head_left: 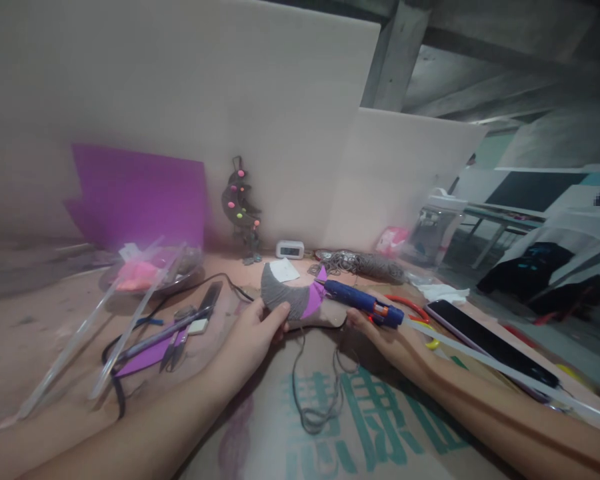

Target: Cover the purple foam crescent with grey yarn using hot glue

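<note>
My left hand (267,321) is closed around the lower edge of a crescent-shaped piece (285,297), thumb on its front. Grey yarn wraps most of the crescent, while its right part shows bare purple. A blue glue gun (353,295) is gripped in my right hand (367,327), its nozzle pointing left at the purple tip; I cannot tell whether it touches. A long clear glue stick (490,365) sticks out of the gun's back end. Loose grey yarn (317,421) hangs from the crescent onto the printed cardboard (260,433).
Scissors (173,350), a dark cutter and clear glue sticks (65,357) lie left, near a bowl (173,287). A decorated moon ornament (240,203), small digital clock (290,250) and yarn bundle (375,265) stand behind. A phone (490,340) lies right.
</note>
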Tool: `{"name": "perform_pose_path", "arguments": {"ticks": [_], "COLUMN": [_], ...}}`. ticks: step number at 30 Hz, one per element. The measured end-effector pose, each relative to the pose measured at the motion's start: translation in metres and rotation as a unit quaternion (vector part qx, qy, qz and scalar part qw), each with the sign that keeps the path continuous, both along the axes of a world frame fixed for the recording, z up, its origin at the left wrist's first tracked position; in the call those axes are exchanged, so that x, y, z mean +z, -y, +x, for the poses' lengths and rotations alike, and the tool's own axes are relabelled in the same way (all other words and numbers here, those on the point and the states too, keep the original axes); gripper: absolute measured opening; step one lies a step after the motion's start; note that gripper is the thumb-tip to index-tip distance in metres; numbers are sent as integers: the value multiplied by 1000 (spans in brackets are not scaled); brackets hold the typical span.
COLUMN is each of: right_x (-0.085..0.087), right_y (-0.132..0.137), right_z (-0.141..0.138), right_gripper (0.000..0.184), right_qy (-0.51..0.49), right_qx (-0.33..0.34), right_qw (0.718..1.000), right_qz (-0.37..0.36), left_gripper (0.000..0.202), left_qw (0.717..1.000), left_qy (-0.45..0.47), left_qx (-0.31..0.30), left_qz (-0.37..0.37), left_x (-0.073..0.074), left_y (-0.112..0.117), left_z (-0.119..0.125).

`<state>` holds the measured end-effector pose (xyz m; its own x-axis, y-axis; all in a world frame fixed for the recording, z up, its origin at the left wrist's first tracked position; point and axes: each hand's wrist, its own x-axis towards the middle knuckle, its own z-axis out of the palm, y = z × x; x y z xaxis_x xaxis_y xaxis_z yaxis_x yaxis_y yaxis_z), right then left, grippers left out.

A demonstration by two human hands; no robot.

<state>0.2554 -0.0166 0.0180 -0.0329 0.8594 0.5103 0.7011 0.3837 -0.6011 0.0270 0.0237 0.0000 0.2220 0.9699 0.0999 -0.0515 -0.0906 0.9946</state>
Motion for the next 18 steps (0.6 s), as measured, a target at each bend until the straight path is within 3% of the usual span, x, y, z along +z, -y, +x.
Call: {"name": "perform_pose_path", "arguments": {"ticks": [15, 18], "right_x": [3, 2], "right_y": [4, 3], "right_z": [-5, -6], "right_gripper": [30, 31], "right_qy": [3, 5], "right_qx": [4, 7], "right_qw": [1000, 1000], "right_qz": [-19, 5], "left_gripper": [35, 37], "left_qw": [1000, 1000], "left_qy": [21, 23], "left_qx": [6, 12], "left_qz": [-9, -14], "left_x": [-7, -6], "left_y": [-6, -6], "left_z": [0, 0]}}
